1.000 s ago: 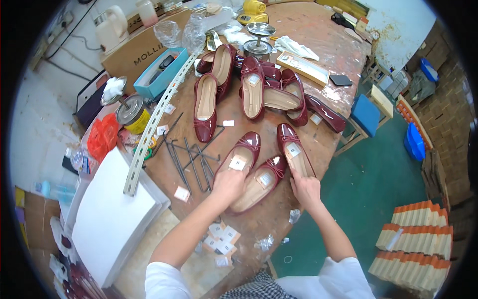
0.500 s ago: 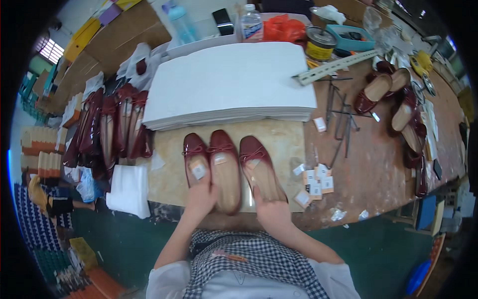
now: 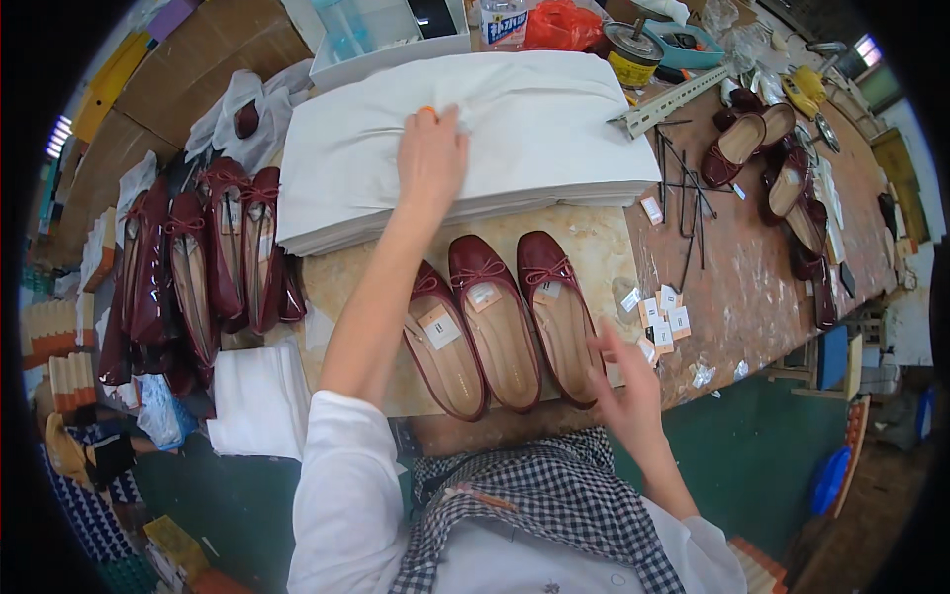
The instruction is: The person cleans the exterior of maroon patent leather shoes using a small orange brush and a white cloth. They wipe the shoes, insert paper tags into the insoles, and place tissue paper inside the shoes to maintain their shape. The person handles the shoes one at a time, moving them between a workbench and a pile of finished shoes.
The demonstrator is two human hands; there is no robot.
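Note:
Three dark red flat shoes with bows lie side by side on the pale marble slab just in front of me, toes pointing away. My left hand reaches over them and pinches the top sheet of a thick stack of white tissue paper, which wrinkles under the fingers. My right hand hovers with its fingers apart just right of the rightmost shoe, holding nothing, near a cluster of small paper tags.
A row of finished red shoes stands at the left beside folded white paper. More red shoes, thin metal rods, a slotted metal rail, a glue tin and a red bag lie on the brown table.
My left hand left the shoes and reached forward onto the paper stack. My right hand let go of the rightmost shoe and drew back to the right. My head turned slightly.

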